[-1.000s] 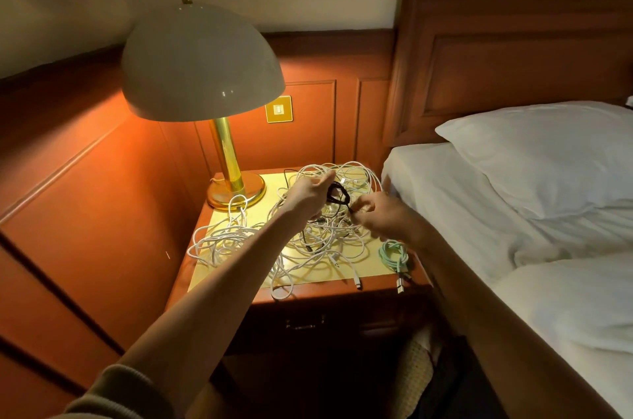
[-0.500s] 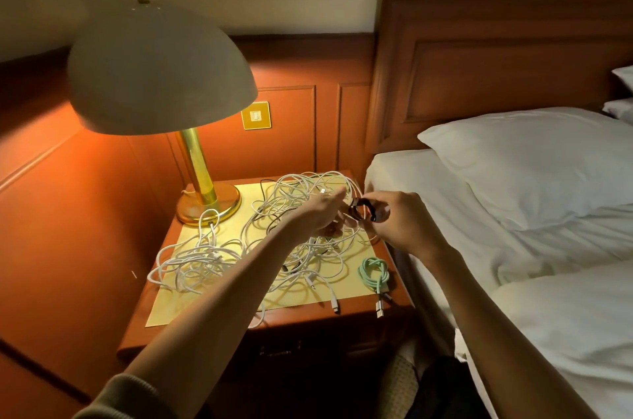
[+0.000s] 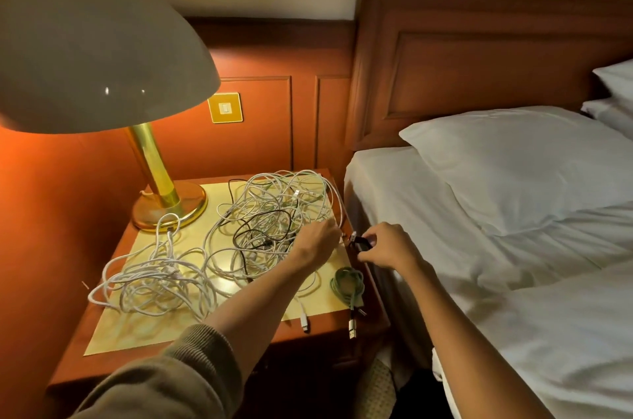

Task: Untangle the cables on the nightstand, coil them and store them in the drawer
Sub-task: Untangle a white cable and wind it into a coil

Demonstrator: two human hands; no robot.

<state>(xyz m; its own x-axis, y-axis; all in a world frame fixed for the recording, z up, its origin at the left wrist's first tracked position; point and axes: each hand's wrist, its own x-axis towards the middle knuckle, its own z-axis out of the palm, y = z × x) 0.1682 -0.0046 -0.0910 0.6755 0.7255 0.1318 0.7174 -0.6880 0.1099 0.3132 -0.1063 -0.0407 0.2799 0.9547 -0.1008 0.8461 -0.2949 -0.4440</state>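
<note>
At the right edge of the table (image 3: 329, 331), the right hand (image 3: 388, 247) pinches a small black coil (image 3: 359, 242) in curled fingers, having carried it off the white tangle (image 3: 274, 209) within the last 1 second. The left hand (image 3: 317, 240) has released the coil and now touches white strands; its fingers are hidden, so I cannot tell their state. A 2nd cable looks ready to join the green coil (image 3: 347, 285); the drawer step remains.

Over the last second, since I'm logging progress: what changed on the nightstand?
The right hand carried the black coiled cable rightward to the wooden nightstand's bed-side edge; the left hand moved alongside, over the white cable tangle. The green coiled cable and brass lamp stayed put.
</note>
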